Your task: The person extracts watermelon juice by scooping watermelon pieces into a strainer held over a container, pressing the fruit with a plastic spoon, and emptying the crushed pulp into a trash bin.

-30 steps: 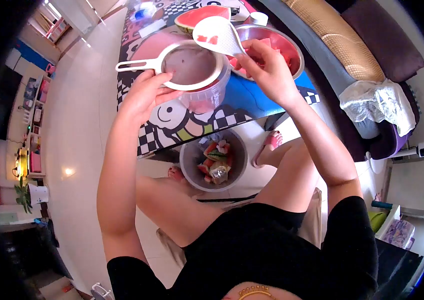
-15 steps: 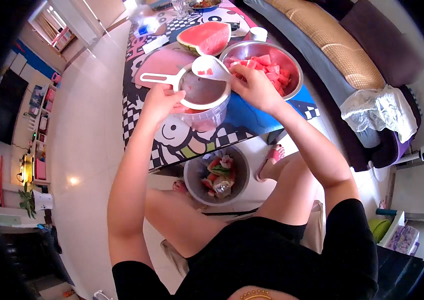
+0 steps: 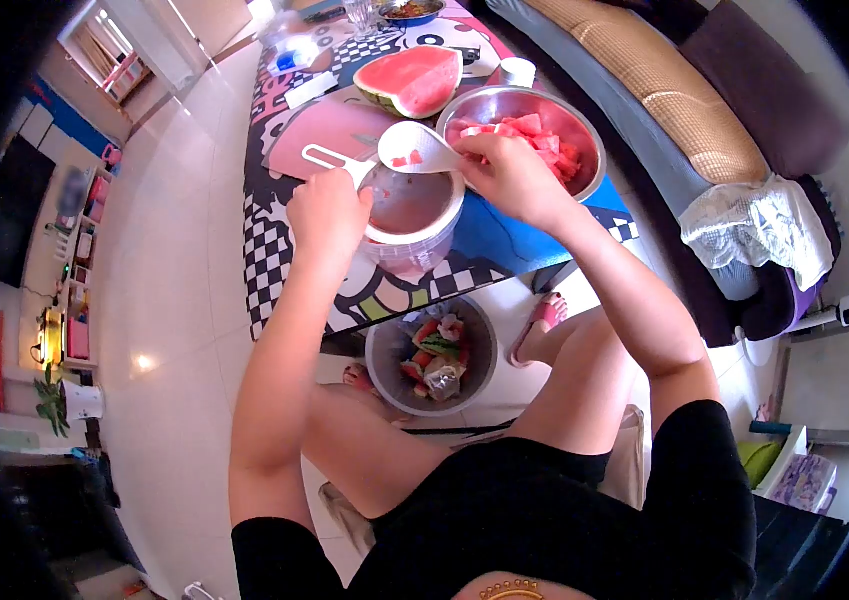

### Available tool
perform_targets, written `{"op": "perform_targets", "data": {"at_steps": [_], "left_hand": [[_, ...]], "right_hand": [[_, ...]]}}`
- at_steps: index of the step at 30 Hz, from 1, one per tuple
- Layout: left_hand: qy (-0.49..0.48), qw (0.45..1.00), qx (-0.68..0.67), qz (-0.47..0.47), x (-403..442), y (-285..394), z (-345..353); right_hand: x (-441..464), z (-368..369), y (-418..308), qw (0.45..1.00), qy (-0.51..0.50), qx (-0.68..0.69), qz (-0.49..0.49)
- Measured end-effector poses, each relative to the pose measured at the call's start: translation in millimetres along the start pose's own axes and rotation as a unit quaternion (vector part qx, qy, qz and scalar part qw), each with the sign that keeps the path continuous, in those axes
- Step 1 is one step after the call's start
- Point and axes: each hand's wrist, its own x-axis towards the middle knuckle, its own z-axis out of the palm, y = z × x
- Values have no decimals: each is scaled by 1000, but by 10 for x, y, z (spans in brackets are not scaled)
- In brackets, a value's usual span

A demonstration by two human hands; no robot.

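Note:
A white-rimmed strainer point(image 3: 408, 210) with a looped white handle sits over a clear plastic container point(image 3: 413, 256). My left hand point(image 3: 333, 212) is closed round the handle near the rim. In my right hand point(image 3: 510, 175) is a white spoon point(image 3: 421, 146), its bowl above the strainer's far edge with a few small red bits of watermelon in it. A metal bowl point(image 3: 593, 140) of watermelon chunks point(image 3: 545, 138) stands just behind my right hand, which hides part of it.
A large cut watermelon point(image 3: 410, 80) lies at the back of the table, by a pink board point(image 3: 310, 140). Below the table edge stands a grey bin point(image 3: 382, 365) with rinds and scraps. A white cup point(image 3: 517, 72) is behind the metal bowl; a sofa point(image 3: 635, 85) runs along the right.
My left hand has closed more fully round the strainer handle, and the handle has swung slightly. The spoon has shifted a little left and down over the strainer, still in my right hand.

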Motion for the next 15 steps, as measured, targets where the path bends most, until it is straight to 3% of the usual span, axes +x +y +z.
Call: {"op": "perform_targets", "data": {"at_steps": [10, 13, 15], "left_hand": [[57, 997, -45, -38, -41, 36, 0], [97, 989, -111, -4, -133, 63, -106], [179, 968, -155, 85, -224, 58, -154]], "right_hand": [[-40, 1, 33, 997, -23, 68, 19], [-94, -19, 8, 993, 6, 118, 6], [-144, -156, -107, 978, -59, 172, 106]]}}
